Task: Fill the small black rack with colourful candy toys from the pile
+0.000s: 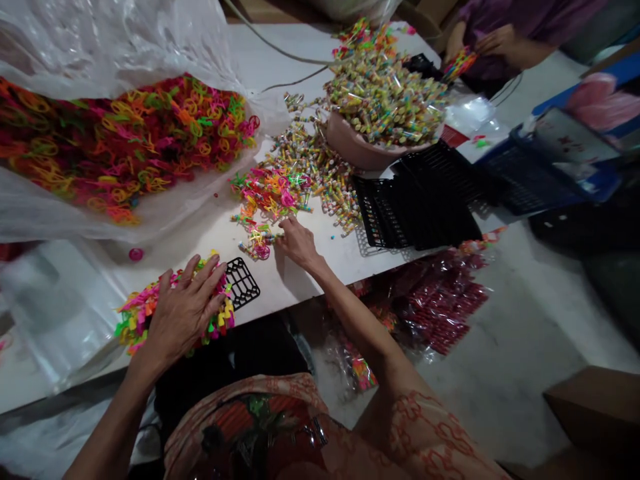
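My left hand lies with fingers spread over rows of bright pink, yellow, green and orange plastic pieces. These pieces sit on a black plastic grid rack, whose bare right end shows beside my fingers. My right hand is closed at the tip, pinching a small tube with a coloured end; the fingertips partly hide it. Just left of it lies a little cluster of similar tubes. Beyond the hand is a loose heap of tubes with bright plastic tops.
A big clear bag of coloured plastic pieces fills the left. A pink basin overflows with small tubes. Black grid racks are stacked at the right edge. Another person's hands hold coloured pieces. Blue basket stands far right.
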`<state>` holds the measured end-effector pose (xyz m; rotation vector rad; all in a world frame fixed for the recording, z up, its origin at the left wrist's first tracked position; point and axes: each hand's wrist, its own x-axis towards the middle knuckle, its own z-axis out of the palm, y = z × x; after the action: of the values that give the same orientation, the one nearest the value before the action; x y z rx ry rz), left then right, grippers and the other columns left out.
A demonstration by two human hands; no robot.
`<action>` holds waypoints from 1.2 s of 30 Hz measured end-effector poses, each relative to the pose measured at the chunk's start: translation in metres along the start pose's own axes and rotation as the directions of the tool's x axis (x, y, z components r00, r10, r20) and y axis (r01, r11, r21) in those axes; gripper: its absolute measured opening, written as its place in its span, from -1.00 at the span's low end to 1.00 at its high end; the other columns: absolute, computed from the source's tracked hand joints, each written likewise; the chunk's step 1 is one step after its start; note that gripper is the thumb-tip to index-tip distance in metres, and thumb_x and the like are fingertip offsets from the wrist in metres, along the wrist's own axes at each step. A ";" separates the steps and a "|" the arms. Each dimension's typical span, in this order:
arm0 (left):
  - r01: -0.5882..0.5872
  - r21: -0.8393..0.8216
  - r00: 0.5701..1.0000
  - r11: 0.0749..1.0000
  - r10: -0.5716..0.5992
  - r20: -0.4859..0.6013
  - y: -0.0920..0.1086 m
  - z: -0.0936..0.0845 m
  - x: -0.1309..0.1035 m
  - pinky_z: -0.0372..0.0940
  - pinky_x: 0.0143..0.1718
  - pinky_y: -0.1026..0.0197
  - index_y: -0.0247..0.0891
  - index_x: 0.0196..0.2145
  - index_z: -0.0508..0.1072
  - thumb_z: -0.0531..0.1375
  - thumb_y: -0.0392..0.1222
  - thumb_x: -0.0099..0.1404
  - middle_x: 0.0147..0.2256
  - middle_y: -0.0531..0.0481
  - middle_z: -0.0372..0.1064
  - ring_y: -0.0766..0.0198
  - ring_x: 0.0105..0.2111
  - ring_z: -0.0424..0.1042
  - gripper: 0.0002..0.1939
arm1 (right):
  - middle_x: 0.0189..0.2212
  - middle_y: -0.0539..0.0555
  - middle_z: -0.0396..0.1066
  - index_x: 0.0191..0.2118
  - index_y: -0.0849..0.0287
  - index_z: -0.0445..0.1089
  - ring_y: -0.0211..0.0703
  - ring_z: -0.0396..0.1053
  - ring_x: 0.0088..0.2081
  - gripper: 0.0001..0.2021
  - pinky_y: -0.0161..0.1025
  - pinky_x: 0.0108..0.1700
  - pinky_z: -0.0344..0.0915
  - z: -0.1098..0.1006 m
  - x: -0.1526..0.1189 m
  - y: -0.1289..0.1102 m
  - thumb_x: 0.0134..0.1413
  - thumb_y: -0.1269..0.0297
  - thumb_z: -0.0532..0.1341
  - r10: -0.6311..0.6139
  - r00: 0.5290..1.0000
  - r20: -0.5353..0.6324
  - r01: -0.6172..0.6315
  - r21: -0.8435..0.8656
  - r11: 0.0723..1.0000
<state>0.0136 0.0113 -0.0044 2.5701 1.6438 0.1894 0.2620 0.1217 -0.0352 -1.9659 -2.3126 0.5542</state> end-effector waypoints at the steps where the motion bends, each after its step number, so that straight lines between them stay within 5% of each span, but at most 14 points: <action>1: 0.002 -0.004 1.000 1.000 -0.002 0.000 0.000 0.000 0.000 0.01 0.19 -0.34 -0.13 0.28 0.22 -0.14 -0.02 0.43 0.28 -0.15 0.16 -0.13 0.30 0.08 -0.47 | 0.02 0.23 0.37 -0.03 0.21 0.39 0.03 0.37 -0.02 -0.70 -0.16 -0.10 0.28 -0.002 0.000 -0.001 0.19 0.35 0.04 -0.007 0.999 0.035 0.008 -0.020 1.000; 6: 0.014 -0.012 1.000 1.000 -0.014 0.016 0.000 -0.002 0.000 0.00 0.20 -0.34 -0.13 0.28 0.22 -0.16 0.00 0.43 0.28 -0.16 0.16 -0.13 0.31 0.07 -0.46 | -0.05 0.18 0.40 -0.21 0.16 0.50 -0.01 0.40 -0.08 -0.76 -0.21 -0.18 0.23 -0.017 0.010 -0.004 0.17 0.38 0.07 -0.095 0.986 0.140 0.102 -0.046 0.994; 12: 0.043 -0.018 0.996 0.999 -0.041 0.075 0.003 -0.009 0.003 -0.01 0.20 -0.32 -0.15 0.25 0.24 -0.17 0.02 0.44 0.29 -0.15 0.14 -0.13 0.31 0.07 -0.46 | -0.32 0.10 0.44 -0.35 0.23 0.45 -0.16 0.35 -0.26 -0.89 -0.28 -0.26 0.17 -0.008 -0.001 0.001 0.03 0.44 0.16 -0.143 0.989 -0.025 0.144 0.262 0.954; 17: 0.065 -0.053 0.994 0.997 -0.059 0.096 0.004 -0.012 0.002 -0.08 0.25 -0.24 -0.04 0.27 0.17 -0.17 0.04 0.44 0.31 -0.09 0.10 -0.05 0.34 0.01 -0.48 | -0.57 -0.10 0.29 -0.38 0.22 0.38 -0.32 0.23 -0.52 -0.91 -0.36 -0.42 0.15 0.036 -0.041 -0.008 -0.08 0.36 0.21 -0.102 0.995 0.014 0.051 0.795 0.604; 20: 0.070 -0.054 0.993 0.996 -0.065 0.097 0.004 -0.013 0.003 -0.10 0.25 -0.26 -0.05 0.28 0.17 -0.18 0.07 0.44 0.31 -0.11 0.11 -0.06 0.34 0.01 -0.47 | -0.62 -0.13 0.26 -0.37 0.22 0.38 -0.35 0.19 -0.57 -0.90 -0.37 -0.46 0.13 0.056 -0.056 -0.018 -0.09 0.34 0.20 -0.072 0.991 0.113 -0.066 0.880 0.471; 26: 0.076 -0.057 0.992 0.996 -0.070 0.104 0.003 -0.011 0.004 -0.12 0.24 -0.31 -0.07 0.29 0.16 -0.16 0.03 0.44 0.30 -0.14 0.12 -0.08 0.33 0.02 -0.47 | -0.53 -0.07 0.32 -0.47 0.19 0.33 -0.32 0.20 -0.47 -0.93 -0.33 -0.38 0.10 0.055 -0.056 -0.022 -0.14 0.35 0.25 0.045 0.999 0.014 -0.042 0.692 0.721; 32: 0.025 -0.066 0.999 0.997 -0.028 -0.047 0.024 -0.029 0.004 -0.31 0.30 -0.28 0.11 0.26 0.17 -0.04 -0.03 0.40 0.30 -0.03 0.15 -0.01 0.32 0.06 -0.52 | -0.53 -0.12 0.28 -0.41 0.15 0.28 -0.31 0.21 -0.49 -0.89 -0.34 -0.40 0.12 0.050 -0.053 -0.015 -0.10 0.30 0.23 0.056 0.997 0.044 -0.070 0.750 0.658; 36: -0.010 -0.031 0.994 0.999 0.006 -0.108 0.035 -0.033 0.028 -0.16 0.27 -0.27 -0.01 0.10 0.36 -0.02 -0.08 0.40 0.23 -0.07 0.26 -0.01 0.23 0.22 -0.63 | -0.41 -0.03 0.37 -0.31 0.13 0.29 -0.18 0.31 -0.34 -0.89 -0.26 -0.26 0.22 0.051 -0.057 -0.035 0.00 0.27 0.17 0.022 0.999 -0.050 0.012 0.588 0.809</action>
<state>0.0520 0.0226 0.0345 2.5861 1.6514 0.3584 0.2261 0.0500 -0.0620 -1.6489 -1.7877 1.0519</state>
